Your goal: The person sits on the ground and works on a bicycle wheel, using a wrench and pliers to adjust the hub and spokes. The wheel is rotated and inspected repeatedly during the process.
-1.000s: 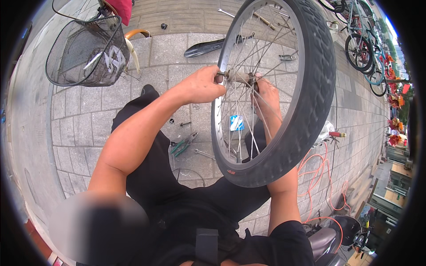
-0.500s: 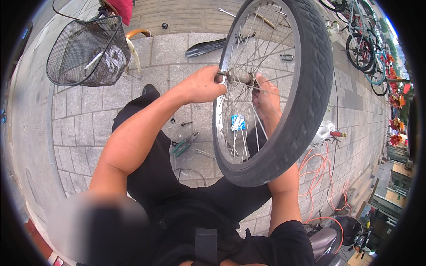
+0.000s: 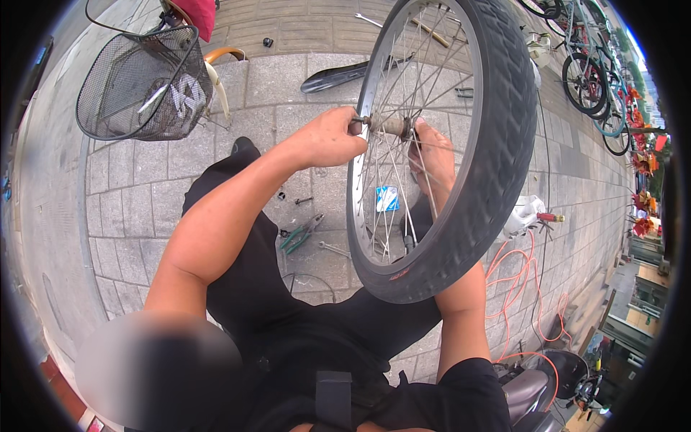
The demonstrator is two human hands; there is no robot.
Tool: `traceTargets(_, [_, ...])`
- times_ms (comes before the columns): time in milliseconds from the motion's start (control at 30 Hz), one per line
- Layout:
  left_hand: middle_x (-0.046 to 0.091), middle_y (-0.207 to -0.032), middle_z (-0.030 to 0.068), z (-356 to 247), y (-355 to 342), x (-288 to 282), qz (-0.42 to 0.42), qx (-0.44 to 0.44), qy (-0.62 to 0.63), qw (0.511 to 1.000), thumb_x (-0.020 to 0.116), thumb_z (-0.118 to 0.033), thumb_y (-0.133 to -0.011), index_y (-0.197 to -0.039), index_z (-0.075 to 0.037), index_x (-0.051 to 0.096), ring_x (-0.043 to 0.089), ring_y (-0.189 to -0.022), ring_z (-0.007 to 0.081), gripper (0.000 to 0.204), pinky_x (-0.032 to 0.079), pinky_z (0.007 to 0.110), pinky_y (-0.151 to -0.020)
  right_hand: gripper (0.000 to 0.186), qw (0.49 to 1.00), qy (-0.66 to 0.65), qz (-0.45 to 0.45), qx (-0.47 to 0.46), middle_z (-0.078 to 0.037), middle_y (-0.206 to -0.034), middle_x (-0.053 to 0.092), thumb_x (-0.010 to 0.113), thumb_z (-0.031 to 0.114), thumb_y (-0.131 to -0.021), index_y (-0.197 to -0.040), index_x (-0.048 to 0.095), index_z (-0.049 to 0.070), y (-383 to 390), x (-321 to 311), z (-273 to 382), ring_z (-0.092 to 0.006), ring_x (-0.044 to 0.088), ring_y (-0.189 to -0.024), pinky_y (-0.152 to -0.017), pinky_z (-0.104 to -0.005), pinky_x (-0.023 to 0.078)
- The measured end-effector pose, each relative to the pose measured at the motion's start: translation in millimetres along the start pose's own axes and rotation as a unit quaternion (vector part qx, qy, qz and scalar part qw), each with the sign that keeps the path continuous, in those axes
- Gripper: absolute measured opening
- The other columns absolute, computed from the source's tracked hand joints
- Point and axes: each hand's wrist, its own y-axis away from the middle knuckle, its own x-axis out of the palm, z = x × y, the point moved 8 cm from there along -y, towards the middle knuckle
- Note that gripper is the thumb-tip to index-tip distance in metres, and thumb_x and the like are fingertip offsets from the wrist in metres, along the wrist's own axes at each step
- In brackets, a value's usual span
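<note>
A bicycle wheel (image 3: pixel 504 137) with a black tyre stands upright in front of me, held off the ground by its axle. My left hand (image 3: pixel 330 138) pinches the axle end on the left side of the hub (image 3: pixel 390 127). On the other side, seen partly through the spokes, my right hand (image 3: pixel 437 155) grips the axle's right end by the hub. Both hands are closed, and the spokes cover some of the right fingers. Below the wheel and to its left lie green-handled pliers (image 3: pixel 302 234), a wrench (image 3: pixel 333 249) and a bolt (image 3: pixel 304 201).
A blue-and-white packet (image 3: pixel 386 199) lies on the paving behind the spokes. Farther off is a black mudguard (image 3: pixel 335 77). A wire-mesh basket (image 3: pixel 137 86) stands at far left. An orange hose (image 3: pixel 515 270) loops at right, with parked bicycles (image 3: pixel 586 75) beyond.
The wheel has turned about its axle: spokes and tread have shifted, reddish marking and what looks like the valve now show low on it. Both hands stay at the axle.
</note>
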Motion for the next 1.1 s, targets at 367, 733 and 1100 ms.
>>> traceTargets(367, [0.059, -0.082, 0.0089, 4.7, -0.9, 1.3, -0.002, -0.005, 0.0, 1.0, 0.064, -0.018, -0.081, -0.093, 0.0, 0.056, 0.053, -0.076, 0.018, 0.023, 0.046, 0.035, -0.072, 0.027, 1.0, -0.007, 0.015, -0.003, 0.005, -0.058, 0.047, 0.058, 0.028, -0.105, -0.088, 0.062, 0.008, -6.3, 1.4, -9.2, -0.0044, 0.04, -0.042, -0.036, -0.023, 0.03])
traceTargets(733, [0.059, -0.082, 0.01, 5.7, -0.3, 1.1, 0.001, -0.008, -0.003, 1.0, 0.064, -0.019, -0.081, -0.093, 0.0, 0.056, 0.055, -0.076, 0.019, 0.024, 0.047, 0.036, -0.071, 0.031, 0.997, -0.053, 0.04, 0.029, 0.004, -0.058, 0.048, 0.058, 0.028, -0.105, -0.085, 0.066, 0.007, 2.5, 11.5, -2.8, -0.006, 0.036, -0.042, -0.039, -0.025, 0.026])
traceTargets(1100, [0.061, -0.083, 0.0113, 5.1, -0.2, 1.6, 0.004, -0.015, -0.006, 1.0, 0.064, -0.02, -0.08, -0.094, 0.001, 0.057, 0.057, -0.079, 0.0203, 0.025, 0.048, 0.036, -0.073, 0.031, 0.999, -0.042, 0.023, 0.024, 0.004, -0.058, 0.047, 0.057, 0.028, -0.106, -0.086, 0.067, 0.006, 4.3, 9.8, -0.3, -0.0065, 0.036, -0.042, -0.039, -0.0257, 0.026])
